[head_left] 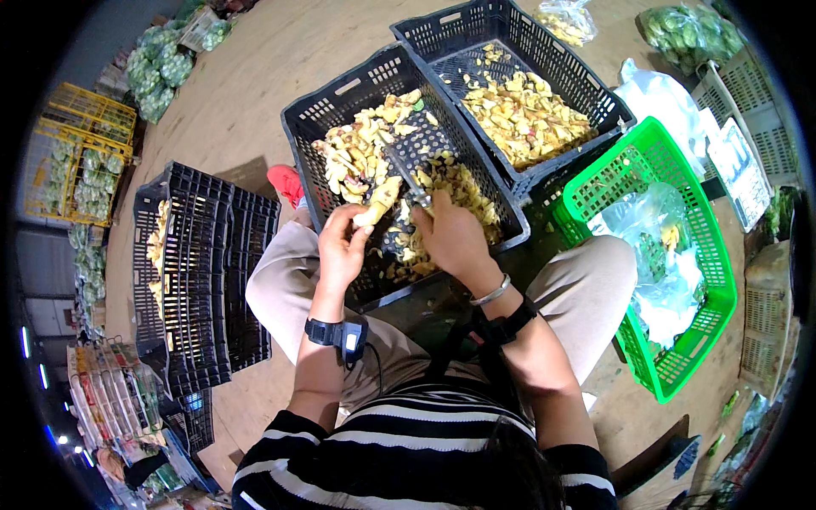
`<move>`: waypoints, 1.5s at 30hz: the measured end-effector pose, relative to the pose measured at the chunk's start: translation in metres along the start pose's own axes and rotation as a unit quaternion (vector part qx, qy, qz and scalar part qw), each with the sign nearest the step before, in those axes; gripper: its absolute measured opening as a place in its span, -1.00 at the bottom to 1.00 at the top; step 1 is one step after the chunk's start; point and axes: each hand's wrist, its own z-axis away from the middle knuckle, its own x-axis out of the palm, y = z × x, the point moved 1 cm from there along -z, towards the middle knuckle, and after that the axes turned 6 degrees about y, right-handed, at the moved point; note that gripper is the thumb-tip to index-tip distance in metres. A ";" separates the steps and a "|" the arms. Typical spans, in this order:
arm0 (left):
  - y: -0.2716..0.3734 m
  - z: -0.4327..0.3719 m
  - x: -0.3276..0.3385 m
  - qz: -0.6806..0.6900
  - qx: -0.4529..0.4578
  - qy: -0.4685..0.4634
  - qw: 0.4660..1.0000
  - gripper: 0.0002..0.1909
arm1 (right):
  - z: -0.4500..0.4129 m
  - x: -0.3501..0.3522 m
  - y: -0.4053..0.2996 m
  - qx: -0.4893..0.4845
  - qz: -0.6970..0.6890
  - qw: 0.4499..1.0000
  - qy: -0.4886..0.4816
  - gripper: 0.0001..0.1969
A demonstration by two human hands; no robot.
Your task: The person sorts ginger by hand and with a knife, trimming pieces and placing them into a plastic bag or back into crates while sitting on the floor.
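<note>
My left hand (339, 248) holds a pale yellow piece of ginger root (382, 199) between thumb and fingers, its far end pointing up and away from me. In my right hand (456, 233) is the handle of a narrow metal-bladed knife (403, 169); the blade points away, just beyond the ginger. Both hands are over the near end of a black plastic crate (389, 73) between my knees. Inside it, ginger pieces (357, 146) lie heaped at the far left, and smaller, darker bits (475, 197) gather at the right, partly hidden by my right hand.
A second black crate (567, 60) with ginger adjoins at far right. A green plastic basket (720, 274) with clear plastic bags (676, 299) stands by my right knee. Black crates (197, 274) are at my left. Farther off are bagged vegetables (692, 35) and yellow crates (89, 159).
</note>
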 end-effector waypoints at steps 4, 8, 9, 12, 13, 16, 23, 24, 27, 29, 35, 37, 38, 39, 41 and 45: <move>-0.008 -0.002 -0.006 0.166 -0.038 0.001 0.985 -0.74 | -0.002 -0.006 0.008 -0.005 0.004 1.000 0.029 -0.66; -0.005 -0.003 -0.003 0.213 -0.032 0.003 0.976 -0.73 | 0.002 -0.003 0.007 -0.018 -0.063 0.998 0.002 -0.65; -0.004 -0.004 -0.002 0.234 -0.022 -0.001 0.972 -0.73 | 0.002 -0.001 0.007 -0.022 -0.096 0.995 -0.006 -0.64; -0.002 -0.002 -0.001 0.245 -0.036 -0.009 0.969 -0.73 | 0.004 0.002 0.003 -0.061 -0.007 0.998 0.011 -0.66; -0.002 -0.002 -0.001 0.245 -0.036 -0.009 0.969 -0.73 | 0.006 0.004 0.002 -0.061 -0.006 0.998 0.010 -0.66; -0.001 0.000 0.002 0.228 -0.026 -0.019 0.973 -0.73 | 0.011 0.015 -0.001 -0.097 0.051 0.994 -0.005 -0.73; -0.003 0.006 -0.004 0.164 -0.038 0.000 0.986 -0.74 | 0.008 0.021 0.003 -0.112 0.119 0.986 -0.012 -0.76; -0.003 0.006 -0.006 0.144 -0.042 -0.001 0.989 -0.73 | 0.007 0.021 0.004 -0.109 0.117 0.987 -0.031 -0.76; 0.003 0.006 -0.007 0.147 -0.059 0.001 0.987 -0.74 | 0.008 0.022 0.005 -0.141 0.075 0.987 -0.032 -0.76; 0.003 0.008 -0.007 0.170 -0.072 0.007 0.983 -0.74 | 0.009 0.022 0.002 -0.129 0.108 0.985 -0.028 -0.77; -0.001 0.011 -0.004 0.076 -0.051 0.000 0.996 -0.78 | -0.009 0.029 0.043 -0.030 0.179 0.982 -0.049 -0.78; 0.002 0.009 -0.006 0.050 -0.011 0.048 0.998 -0.78 | -0.005 0.023 0.029 -0.055 0.162 0.985 0.019 -0.76; 0.004 0.007 -0.011 0.020 -0.015 0.040 0.999 -0.78 | -0.002 0.025 0.021 -0.062 0.158 0.985 0.025 -0.75; 0.004 0.006 -0.010 0.022 -0.016 0.043 0.999 -0.78 | 0.003 0.023 0.012 -0.065 0.161 0.985 0.022 -0.75; 0.004 0.008 -0.011 0.014 0.014 0.039 0.999 -0.77 | 0.013 0.023 -0.006 -0.095 0.120 0.988 -0.037 -0.75; 0.006 0.008 -0.012 0.028 0.017 0.033 0.999 -0.76 | 0.008 0.028 -0.004 -0.091 0.120 0.987 -0.049 -0.75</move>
